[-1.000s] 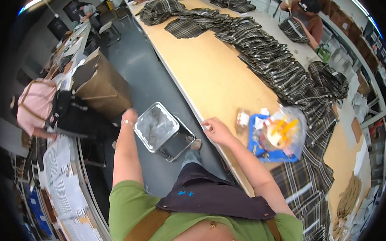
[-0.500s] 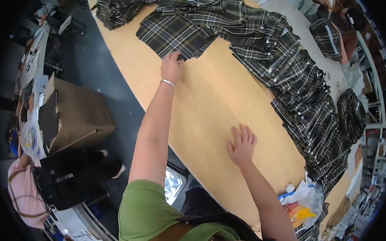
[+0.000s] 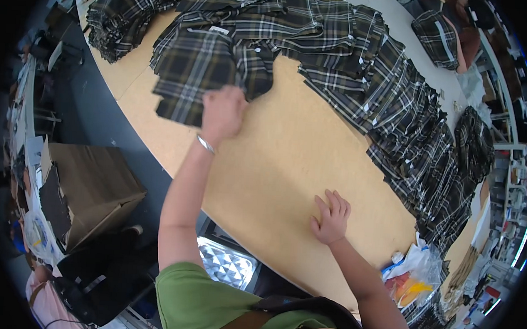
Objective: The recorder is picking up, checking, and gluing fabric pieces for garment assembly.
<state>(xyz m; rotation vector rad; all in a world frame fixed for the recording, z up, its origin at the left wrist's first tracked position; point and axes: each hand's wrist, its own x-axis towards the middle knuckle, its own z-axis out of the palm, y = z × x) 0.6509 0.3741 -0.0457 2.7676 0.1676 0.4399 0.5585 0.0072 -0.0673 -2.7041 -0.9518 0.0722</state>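
We see the left hand (image 3: 221, 112) stretched far across the table (image 3: 275, 165), fingers curled down onto the near edge of a plaid piece (image 3: 191, 73). The hand appears closed on the cloth edge, though the fingertips are hidden under the knuckles, so how much fabric is pinched we cannot tell. A thin bracelet (image 3: 205, 143) sits at the wrist.

The plaid piece lies flat at the table's far left part — dark green and black checks crossed by thin white lines, woven, matte, with straight cut edges and a stepped lower corner. It overlaps more cut pieces of the same cloth; these run as a long shingled row (image 3: 395, 111) across the far side and down the right edge of the table.

The right hand (image 3: 332, 217) rests open and flat on bare tabletop, fingers spread, holding nothing, well apart from any cloth.

The table is tan, smooth board with a rounded near edge. Between the two hands the surface is bare wood.

Around: a plastic bag (image 3: 414, 277) with orange and blue contents near the right forearm; a brown cardboard box (image 3: 92, 186) on the dark floor at left; a shiny quilted metal bin (image 3: 227, 264) just below the table edge, beside the left arm.
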